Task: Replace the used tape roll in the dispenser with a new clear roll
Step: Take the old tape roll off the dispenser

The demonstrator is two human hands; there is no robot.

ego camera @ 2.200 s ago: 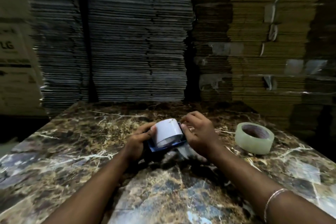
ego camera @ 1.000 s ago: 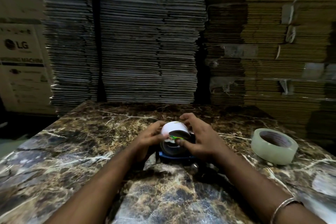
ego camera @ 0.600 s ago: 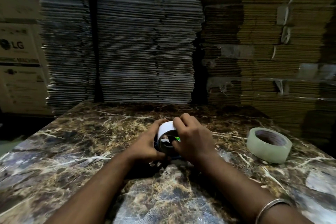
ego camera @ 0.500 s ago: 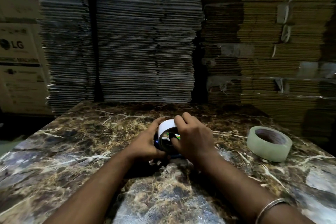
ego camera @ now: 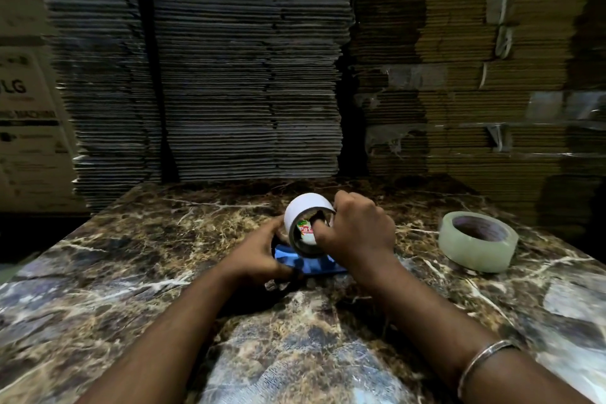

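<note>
A blue tape dispenser (ego camera: 306, 263) lies on the marble table (ego camera: 137, 272), held down by my left hand (ego camera: 262, 256). The used roll (ego camera: 303, 215), an almost bare white core with a printed label inside, is tilted up above the dispenser. My right hand (ego camera: 355, 233) grips it, with a finger hooked into the core's hole. A new clear tape roll (ego camera: 477, 244) lies flat on the table to the right, apart from both hands.
Tall stacks of flattened cardboard (ego camera: 249, 69) rise right behind the table's far edge. A printed carton (ego camera: 26, 128) stands at the left. The table drops off into dark floor on the left side.
My right hand has pulled the white core up and off the dispenser, tilting its open end toward me. The blue dispenser body shows beneath it. My left hand stays on the dispenser.
</note>
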